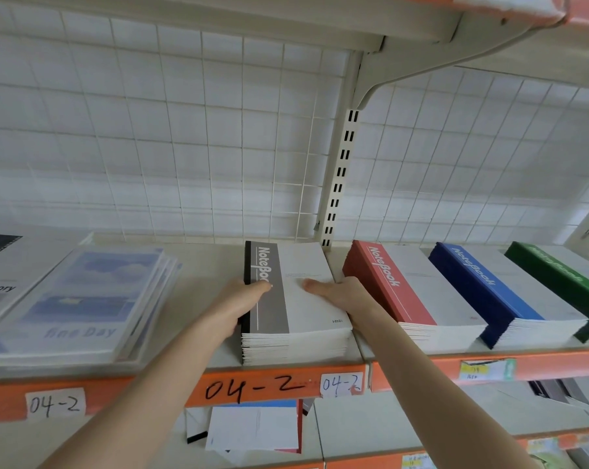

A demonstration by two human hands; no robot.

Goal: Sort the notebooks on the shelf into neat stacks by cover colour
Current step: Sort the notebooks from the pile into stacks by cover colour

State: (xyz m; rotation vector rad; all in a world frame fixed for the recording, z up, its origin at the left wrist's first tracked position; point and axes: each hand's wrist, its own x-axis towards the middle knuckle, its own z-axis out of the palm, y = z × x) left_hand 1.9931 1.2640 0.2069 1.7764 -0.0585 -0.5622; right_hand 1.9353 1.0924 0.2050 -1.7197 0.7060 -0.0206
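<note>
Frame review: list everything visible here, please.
grey stack: one, grey-black and white, shelf centre
red stack: one, red and white, right of grey
blue stack: one, blue and white, right of red
green stack: one, green and white, far right
fine Day notebooks: one fanned pile, pale blue, left
shelf edge: one, orange, labelled 04-2
loose notebooks: several, white, blue, red, lower shelf
left hand: one, grips grey stack's spine side
right hand: one, thumb on its cover, fingers hidden

1. Leftmost, the grey-banded notebook stack [303, 265] lies flat and squared at the shelf [198, 265] front
2. The red-banded stack [387, 282] sits just right of it, neat
3. The blue-banded stack [479, 279] lies just beside the red
4. The green-banded stack [557, 269] is rightmost, partly cropped
</note>
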